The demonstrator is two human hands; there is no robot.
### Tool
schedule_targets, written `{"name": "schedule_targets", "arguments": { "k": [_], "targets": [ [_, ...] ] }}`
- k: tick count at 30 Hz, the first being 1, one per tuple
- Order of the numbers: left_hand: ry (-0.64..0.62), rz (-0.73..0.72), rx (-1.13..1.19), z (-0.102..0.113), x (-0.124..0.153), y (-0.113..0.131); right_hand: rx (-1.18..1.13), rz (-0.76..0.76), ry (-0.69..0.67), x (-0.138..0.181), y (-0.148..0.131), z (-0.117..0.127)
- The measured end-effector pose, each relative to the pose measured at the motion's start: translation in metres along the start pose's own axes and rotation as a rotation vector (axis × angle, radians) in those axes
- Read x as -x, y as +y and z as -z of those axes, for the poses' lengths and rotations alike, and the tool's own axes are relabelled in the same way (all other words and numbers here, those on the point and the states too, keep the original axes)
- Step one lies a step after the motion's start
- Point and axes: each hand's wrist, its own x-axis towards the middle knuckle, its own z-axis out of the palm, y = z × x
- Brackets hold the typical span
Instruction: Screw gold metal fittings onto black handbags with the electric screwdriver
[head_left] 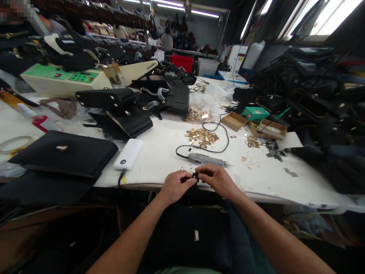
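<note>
My left hand (176,185) and my right hand (218,179) meet at the near edge of the white table (159,152). Both are closed in a pinch on a small black piece (195,176) held between the fingertips. Just beyond them a grey electric screwdriver (207,160) lies on the table, its black cable looping toward a pile of gold metal fittings (202,137). A black bag (196,232) with a small metal tab rests on my lap below the hands.
A white power bank (129,153) lies left of the hands. Black bags (61,152) and flaps are stacked on the left. Small cardboard boxes (234,120) and a green box (255,113) stand at the right. A cream machine (67,78) sits at the back left. A person stands far behind.
</note>
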Motion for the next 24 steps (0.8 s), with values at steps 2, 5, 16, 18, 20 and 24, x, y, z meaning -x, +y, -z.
{"name": "schedule_targets", "arguments": {
  "k": [2,5,16,18,20,24],
  "targets": [
    [0.001,0.006,0.008,-0.001,0.000,0.000,-0.024,-0.028,0.004,0.001,0.001,-0.002],
    [0.019,0.021,0.024,-0.002,-0.001,0.000,-0.055,-0.074,0.010,0.001,-0.001,-0.004],
    [0.023,0.059,0.062,-0.005,-0.002,-0.002,0.010,-0.044,-0.030,0.003,-0.014,-0.005],
    [0.024,0.064,0.070,-0.006,-0.002,-0.002,0.038,-0.017,-0.010,0.002,-0.014,-0.007],
    [0.025,0.070,0.083,-0.006,-0.002,-0.002,0.046,-0.027,0.037,0.001,-0.013,-0.010],
    [0.020,0.085,0.129,-0.004,-0.002,0.001,0.014,-0.073,0.123,-0.001,-0.007,-0.017]
  ]
}}
